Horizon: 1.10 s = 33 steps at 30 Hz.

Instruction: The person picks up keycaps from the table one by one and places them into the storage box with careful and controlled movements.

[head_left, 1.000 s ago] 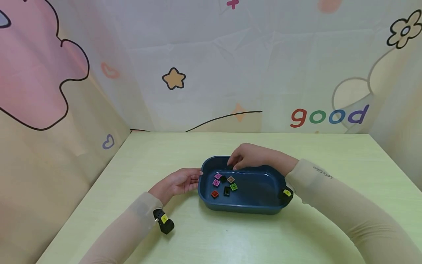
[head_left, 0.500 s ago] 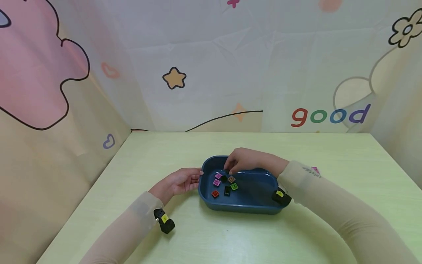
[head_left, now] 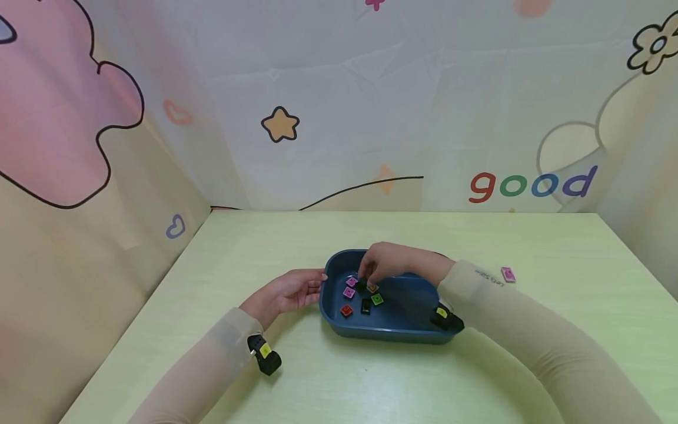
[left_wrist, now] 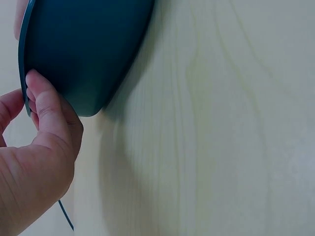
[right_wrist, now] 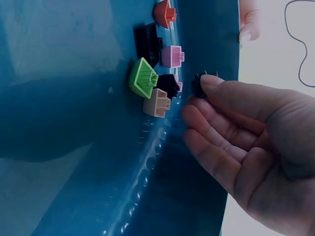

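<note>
A dark blue tray (head_left: 408, 309) holds several keycaps. My left hand (head_left: 286, 291) grips its left end, thumb and fingers either side of the rim (left_wrist: 22, 64) in the left wrist view. My right hand (head_left: 389, 259) is inside the tray by the back wall, pinching a black keycap (right_wrist: 198, 87) between thumb and fingertips. Close by in the right wrist view lie a green keycap (right_wrist: 142, 78), a beige keycap (right_wrist: 156, 103), a pink keycap (right_wrist: 171, 56), an orange-red keycap (right_wrist: 164, 14) and a long black keycap (right_wrist: 146, 44), some with their stem sides showing.
A lone pink keycap (head_left: 508, 274) lies on the pale wood-grain table (head_left: 339, 388), right of the tray and just beyond the right sleeve. A printed cloth (head_left: 339, 118) hangs behind the table and along its sides.
My right hand has moved slightly left and down towards the keycaps. With its sleeve shifted, the pink keycap on the table has come into sight. My left hand stays on the tray.
</note>
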Each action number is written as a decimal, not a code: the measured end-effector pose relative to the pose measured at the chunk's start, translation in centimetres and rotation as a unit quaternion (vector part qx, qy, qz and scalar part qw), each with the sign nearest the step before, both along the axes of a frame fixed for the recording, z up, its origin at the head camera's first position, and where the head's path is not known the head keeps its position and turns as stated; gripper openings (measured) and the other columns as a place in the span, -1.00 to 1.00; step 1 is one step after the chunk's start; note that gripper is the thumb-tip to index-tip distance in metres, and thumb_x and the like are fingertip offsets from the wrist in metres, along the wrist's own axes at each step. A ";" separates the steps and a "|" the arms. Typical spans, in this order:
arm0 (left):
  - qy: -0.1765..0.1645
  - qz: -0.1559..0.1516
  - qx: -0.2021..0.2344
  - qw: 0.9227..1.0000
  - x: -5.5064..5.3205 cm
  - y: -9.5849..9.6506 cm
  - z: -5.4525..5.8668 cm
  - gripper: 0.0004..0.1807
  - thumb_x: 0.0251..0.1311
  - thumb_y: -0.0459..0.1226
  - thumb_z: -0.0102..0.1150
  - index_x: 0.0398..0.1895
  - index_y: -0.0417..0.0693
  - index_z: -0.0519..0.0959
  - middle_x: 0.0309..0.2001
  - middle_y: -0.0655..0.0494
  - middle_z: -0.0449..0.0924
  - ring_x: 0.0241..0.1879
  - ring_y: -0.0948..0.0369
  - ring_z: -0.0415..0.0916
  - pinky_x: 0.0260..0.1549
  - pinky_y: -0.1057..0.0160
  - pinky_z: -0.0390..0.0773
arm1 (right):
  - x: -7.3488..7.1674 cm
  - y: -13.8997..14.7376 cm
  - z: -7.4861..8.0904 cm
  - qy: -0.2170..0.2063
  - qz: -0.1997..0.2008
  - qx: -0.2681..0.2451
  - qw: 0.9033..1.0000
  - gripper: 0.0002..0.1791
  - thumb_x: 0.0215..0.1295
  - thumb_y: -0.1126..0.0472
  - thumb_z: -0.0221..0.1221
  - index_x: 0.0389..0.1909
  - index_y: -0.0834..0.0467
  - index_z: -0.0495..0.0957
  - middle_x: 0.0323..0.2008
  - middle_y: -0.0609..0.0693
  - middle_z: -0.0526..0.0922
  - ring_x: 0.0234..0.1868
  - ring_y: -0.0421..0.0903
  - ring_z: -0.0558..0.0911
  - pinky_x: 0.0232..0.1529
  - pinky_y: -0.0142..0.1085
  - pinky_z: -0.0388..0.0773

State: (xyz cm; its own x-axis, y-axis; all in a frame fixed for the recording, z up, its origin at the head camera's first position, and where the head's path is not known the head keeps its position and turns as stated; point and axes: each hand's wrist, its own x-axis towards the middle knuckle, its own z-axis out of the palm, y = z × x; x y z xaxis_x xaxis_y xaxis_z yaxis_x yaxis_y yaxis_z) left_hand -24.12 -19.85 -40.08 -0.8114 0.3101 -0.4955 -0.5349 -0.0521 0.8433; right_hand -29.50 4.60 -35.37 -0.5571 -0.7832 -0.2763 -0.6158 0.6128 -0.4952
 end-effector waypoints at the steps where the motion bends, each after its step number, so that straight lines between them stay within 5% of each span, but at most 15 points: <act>1: 0.000 0.000 0.000 1.000 0.0 0.0 0.0 -0.45 0.50 -0.35 -0.07 0.49 -0.33 0.23 -0.39 0.22 0.65 -0.43 0.38 0.60 -0.34 0.50 0.72 | 0.0 0.0 -0.1 -0.002 -0.001 -0.001 1.000 -0.75 0.36 0.33 0.26 0.01 0.30 0.70 -0.13 0.12 0.81 -0.11 -0.12 0.76 0.04 -0.25 0.74; 9: 0.001 -0.003 0.000 1.000 0.0 0.1 0.0 -0.47 0.50 -0.35 -0.07 0.48 -0.33 0.25 -0.39 0.22 0.66 -0.42 0.38 0.60 -0.34 0.50 0.72 | 0.0 -0.3 -0.9 -0.016 -0.010 0.002 1.000 -0.75 0.32 0.34 0.30 -0.01 0.28 0.70 -0.12 0.12 0.79 -0.16 -0.16 0.74 0.01 -0.27 0.75; 33: 0.005 -0.010 -0.005 1.000 0.0 0.0 -0.1 -0.47 0.52 -0.34 -0.10 0.50 -0.32 0.22 -0.40 0.24 0.64 -0.42 0.39 0.57 -0.34 0.52 0.71 | 0.9 -1.3 -1.1 0.061 0.005 0.039 0.997 -0.82 0.32 0.31 0.33 -0.08 0.20 0.73 -0.17 0.05 0.76 -0.25 -0.19 0.60 -0.08 -0.35 0.70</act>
